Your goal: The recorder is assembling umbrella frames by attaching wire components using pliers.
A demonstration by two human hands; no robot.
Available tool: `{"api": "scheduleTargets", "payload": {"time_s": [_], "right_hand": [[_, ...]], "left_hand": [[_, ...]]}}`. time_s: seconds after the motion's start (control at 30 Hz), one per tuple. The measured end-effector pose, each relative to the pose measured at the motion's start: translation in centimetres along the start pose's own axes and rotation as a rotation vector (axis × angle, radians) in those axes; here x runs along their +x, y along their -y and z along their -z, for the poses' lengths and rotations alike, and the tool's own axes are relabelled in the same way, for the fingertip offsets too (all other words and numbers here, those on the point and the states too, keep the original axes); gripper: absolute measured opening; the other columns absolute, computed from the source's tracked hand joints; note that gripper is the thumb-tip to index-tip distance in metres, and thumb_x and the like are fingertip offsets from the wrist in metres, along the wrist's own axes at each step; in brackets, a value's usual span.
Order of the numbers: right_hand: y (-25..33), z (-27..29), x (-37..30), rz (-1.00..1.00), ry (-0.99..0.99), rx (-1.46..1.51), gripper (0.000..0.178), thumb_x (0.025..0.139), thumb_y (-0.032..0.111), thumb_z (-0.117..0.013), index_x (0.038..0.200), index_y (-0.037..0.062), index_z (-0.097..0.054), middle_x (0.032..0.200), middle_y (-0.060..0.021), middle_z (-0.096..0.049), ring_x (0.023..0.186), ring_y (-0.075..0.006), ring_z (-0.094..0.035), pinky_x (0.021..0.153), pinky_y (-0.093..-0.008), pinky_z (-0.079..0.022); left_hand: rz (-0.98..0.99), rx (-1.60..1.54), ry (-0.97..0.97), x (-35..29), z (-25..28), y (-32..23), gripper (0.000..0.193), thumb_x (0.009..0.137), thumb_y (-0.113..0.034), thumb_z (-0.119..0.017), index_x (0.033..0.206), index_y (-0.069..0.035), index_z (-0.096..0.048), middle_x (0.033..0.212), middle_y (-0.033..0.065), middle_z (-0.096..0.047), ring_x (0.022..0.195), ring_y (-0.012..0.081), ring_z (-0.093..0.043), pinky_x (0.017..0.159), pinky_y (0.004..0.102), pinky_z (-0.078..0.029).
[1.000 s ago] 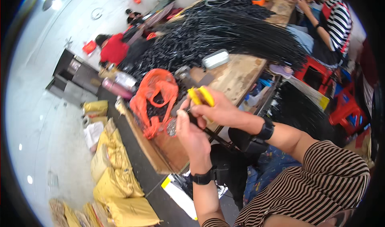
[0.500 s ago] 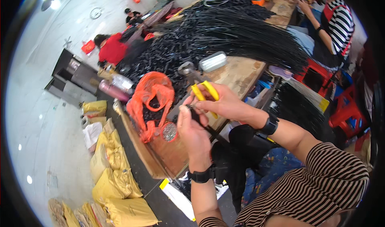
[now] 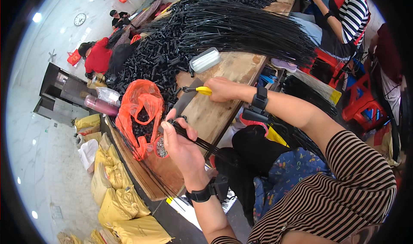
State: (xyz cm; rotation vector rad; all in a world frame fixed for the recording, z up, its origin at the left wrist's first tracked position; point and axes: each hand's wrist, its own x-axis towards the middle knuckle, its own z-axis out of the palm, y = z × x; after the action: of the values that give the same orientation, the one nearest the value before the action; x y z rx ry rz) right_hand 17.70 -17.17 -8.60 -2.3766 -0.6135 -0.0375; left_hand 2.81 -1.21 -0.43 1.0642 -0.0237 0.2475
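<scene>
Over the wooden workbench (image 3: 232, 67), left hand (image 3: 183, 147) fingers pinch black wires (image 3: 202, 142) running toward lower right; right hand (image 3: 223, 89) grips yellow-handled pliers (image 3: 195, 90) pointing left.

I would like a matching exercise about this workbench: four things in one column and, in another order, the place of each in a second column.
Things:
1. yellow-handled pliers
2. thin bundle of black cords
3. orange plastic bag
4. clear plastic box

Places:
A. on the wooden table, beside the big pile of black cords
B. in the right hand
C. pinched in the left hand
D. on the table, left of the left hand, with black pieces inside

Pairs: 1-B, 2-C, 3-D, 4-A
</scene>
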Motion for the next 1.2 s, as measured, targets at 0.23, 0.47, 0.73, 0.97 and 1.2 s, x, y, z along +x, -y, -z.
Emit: {"api": "scheduleTargets", "payload": {"time_s": [0.23, 0.47, 0.73, 0.97, 1.2], "right_hand": [[1.0, -0.1, 0.0, -0.046, 0.004, 0.024, 0.026, 0.068, 0.007, -0.058, 0.092, 0.0025, -0.068, 0.084, -0.0226, -0.066, 0.084, -0.0391, -0.064, 0.073, -0.0466, -0.049], [0.8, 0.7, -3.5, -0.132, -0.059, 0.404, 0.021, 0.082, 0.022, -0.061, 0.091, 0.0027, -0.065, 0.079, -0.0132, -0.067, 0.073, -0.0250, -0.065, 0.065, -0.0374, -0.050], [2.0, -0.1, -16.5, -0.263, 0.249, 1.066, 0.038, 0.096, 0.041, -0.051, 0.105, 0.0053, -0.058, 0.081, -0.0047, -0.062, 0.062, -0.0113, -0.059, 0.052, -0.0249, -0.052], [2.3, -1.2, -22.3, -0.248, 0.056, 1.116, 0.033, 0.098, 0.036, -0.046, 0.103, 0.0052, -0.055, 0.078, -0.0034, -0.060, 0.061, -0.0102, -0.058, 0.051, -0.0250, -0.051], [0.0, -2.0, -24.1, -0.277, 0.110, 1.069, 0.036, 0.097, 0.038, -0.048, 0.102, 0.0031, -0.053, 0.077, -0.0054, -0.060, 0.059, -0.0126, -0.059, 0.050, -0.0266, -0.051]], "left_hand": [[-0.010, 0.012, 0.029, 0.3, -0.1, 0.2, 0.045, 0.100, -0.039, -0.044, 0.121, 0.001, -0.050, 0.079, 0.0022, -0.050, 0.059, 0.0103, -0.039, 0.056, 0.0254, -0.032], [0.003, -0.039, 0.071, 0.8, 0.1, 0.3, 0.044, 0.099, -0.038, -0.048, 0.121, -0.001, -0.051, 0.079, 0.0007, -0.051, 0.062, 0.0091, -0.041, 0.055, 0.0242, -0.033], [-0.057, 0.141, -0.023, 0.5, -1.7, 1.2, 0.044, 0.099, -0.043, -0.045, 0.115, -0.004, -0.056, 0.072, -0.0020, -0.044, 0.053, 0.0065, -0.031, 0.051, 0.0203, -0.026], [0.032, 0.046, 0.188, -0.5, -6.3, 1.7, 0.050, 0.096, -0.044, -0.051, 0.121, -0.001, -0.051, 0.073, 0.0021, -0.052, 0.057, 0.0117, -0.042, 0.055, 0.0227, -0.033], [-0.024, 0.152, 0.223, -1.5, -8.9, 2.0, 0.048, 0.094, -0.043, -0.054, 0.120, -0.002, -0.051, 0.079, 0.0015, -0.052, 0.066, 0.0112, -0.046, 0.058, 0.0229, -0.035]]}}
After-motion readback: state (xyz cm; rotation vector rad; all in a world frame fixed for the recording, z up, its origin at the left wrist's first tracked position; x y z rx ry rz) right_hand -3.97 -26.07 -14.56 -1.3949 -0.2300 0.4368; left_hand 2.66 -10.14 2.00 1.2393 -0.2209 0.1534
